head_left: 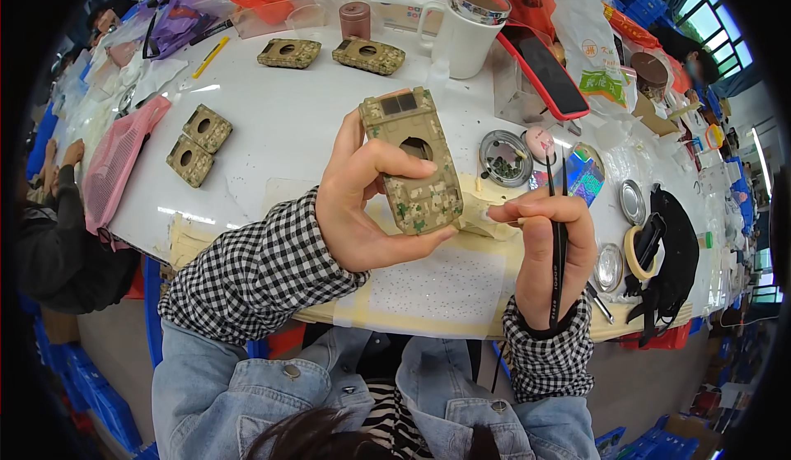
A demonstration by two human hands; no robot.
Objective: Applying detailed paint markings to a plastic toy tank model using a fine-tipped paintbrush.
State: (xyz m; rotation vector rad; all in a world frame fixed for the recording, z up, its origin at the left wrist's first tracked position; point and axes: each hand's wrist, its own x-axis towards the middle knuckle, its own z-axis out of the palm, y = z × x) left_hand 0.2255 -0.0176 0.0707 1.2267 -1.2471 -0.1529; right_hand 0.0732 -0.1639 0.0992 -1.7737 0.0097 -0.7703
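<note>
My left hand holds up a camouflage-patterned model tank hull with a round hole in its top, thumb across its face and fingers behind it. My right hand grips black tweezers that point upward, and its fingers also pinch a small cream-coloured piece next to the hull's lower right corner. Both hands hover over a pale cutting mat edged with masking tape.
Several more camouflage hulls lie on the white table. A white mug, a red-cased phone, a round tin of small parts, tape roll and bags crowd the far side. Another person's hand is at left.
</note>
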